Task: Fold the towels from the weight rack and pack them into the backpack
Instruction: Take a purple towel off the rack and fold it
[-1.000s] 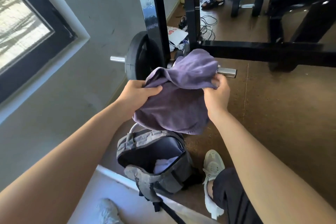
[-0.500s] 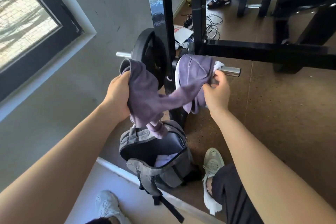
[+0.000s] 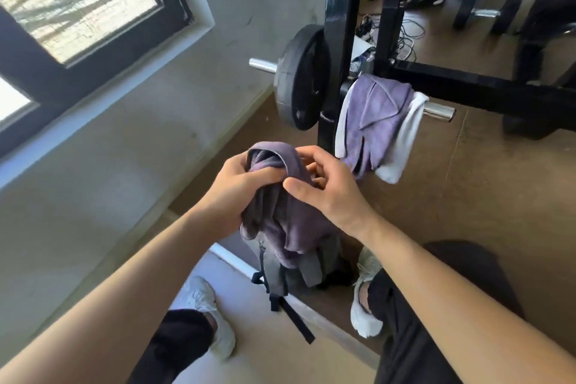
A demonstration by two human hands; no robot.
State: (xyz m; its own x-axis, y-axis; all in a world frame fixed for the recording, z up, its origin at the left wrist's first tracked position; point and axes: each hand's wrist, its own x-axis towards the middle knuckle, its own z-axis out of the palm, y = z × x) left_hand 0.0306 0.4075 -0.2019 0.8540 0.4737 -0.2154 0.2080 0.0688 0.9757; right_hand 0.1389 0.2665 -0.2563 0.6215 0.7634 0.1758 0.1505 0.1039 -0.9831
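One towel in left grip

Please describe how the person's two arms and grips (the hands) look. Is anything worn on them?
Both arms are bare as far as the picture shows: no sleeve on the left arm or the right arm. The left grip and right grip wear no glove. No ring, watch or band shows on the visible fingers and wrists.
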